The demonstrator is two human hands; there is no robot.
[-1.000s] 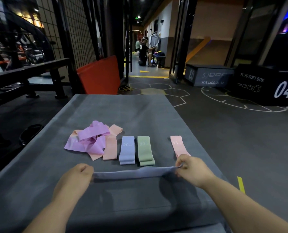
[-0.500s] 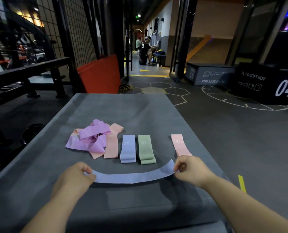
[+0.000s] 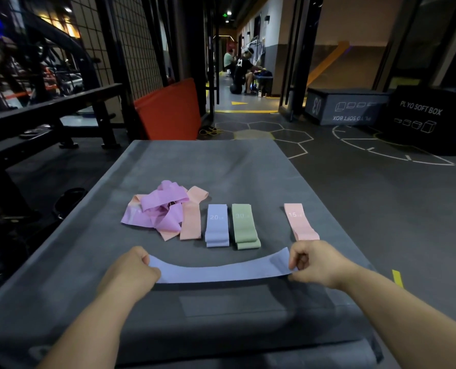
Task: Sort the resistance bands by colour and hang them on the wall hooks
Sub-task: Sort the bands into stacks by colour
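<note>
A long lavender-blue band (image 3: 221, 271) lies flat across the near part of the grey padded box (image 3: 200, 166), sagging toward me in the middle. My left hand (image 3: 131, 270) grips its left end and my right hand (image 3: 317, 262) pinches its right end. Behind it lie a folded blue band marked 20 (image 3: 216, 226), a folded green band marked 30 (image 3: 244, 226) and a pink band marked 15 (image 3: 300, 222). A tangled heap of purple bands (image 3: 160, 209) lies on peach bands (image 3: 192, 219) at the left.
An orange mat (image 3: 168, 110) leans on the wire-mesh wall (image 3: 139, 43) beyond the box. A dark bench (image 3: 48, 107) stands at the left. Plyo soft boxes (image 3: 424, 118) sit at the right. People sit far down the corridor (image 3: 240, 73).
The lavender-blue band went from pulled taut and edge-on to laid flat and slack on the box. Both hands stayed on its ends and came down slightly.
</note>
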